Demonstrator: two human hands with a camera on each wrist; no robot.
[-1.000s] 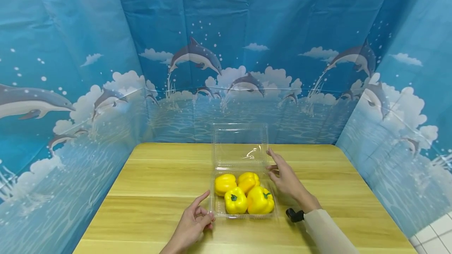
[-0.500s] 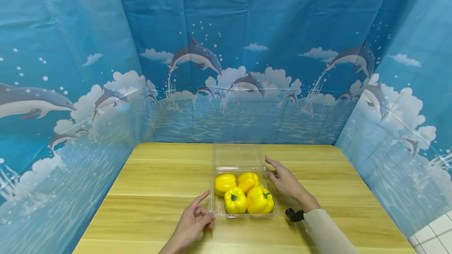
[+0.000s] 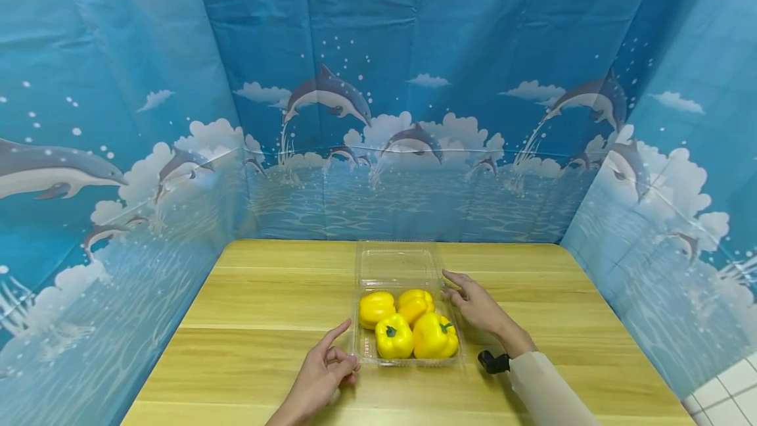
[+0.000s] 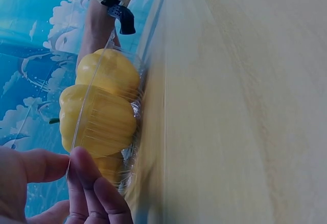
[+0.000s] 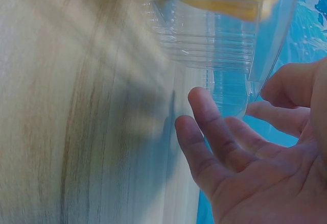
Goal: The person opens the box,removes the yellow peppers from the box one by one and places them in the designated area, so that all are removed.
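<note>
Clamshell box of clear plastic sat near the front middle of the wooden worktop, lid lying flat open behind, four yellow bell peppers packed inside. Pinched at its near-left corner by the left hand, fingers curled on the rim. Flanked at the far-right corner by the right hand, fingers spread and holding nothing. Judged risky: thin rim could buckle or slip from that one-corner pinch, tipping peppers out; springy lid might flip up against the right hand.
</note>
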